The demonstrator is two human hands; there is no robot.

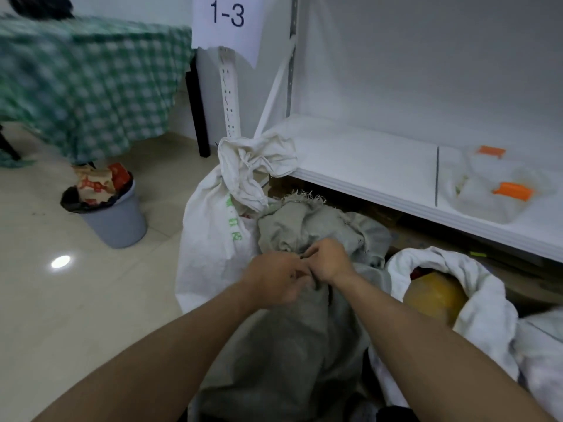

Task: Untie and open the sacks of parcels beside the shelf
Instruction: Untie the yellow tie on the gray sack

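As Two Hands Pinch Its Neck, a Grey Sack Stands Before the Shelf

While the grey sack (292,330) stands on the floor just in front of the shelf (365,159), below its lowest board, both hands meet at its bunched neck. The left hand (280,278) has its fingers curled inward, pinching the gathered cloth. The right hand (327,258), touching it, is curled too, its fingertips nipping something small and dark at the neck; whether that is a cord I cannot tell. Beyond the hands the sack's frayed mouth flops loose. Against the shelf's front upright leans a tied white sack (213,239) with green print, its top knotted. Under the shelf's edge, right of the grey one, an open white sack (481,303) gapes, showing a yellow parcel (432,295). On the shelf board lie clear containers (499,190) with orange lids. A paper label (227,16) reading 1-3 hangs on the upright. Well left of the shelf a grey bin (118,220) holds rubbish.
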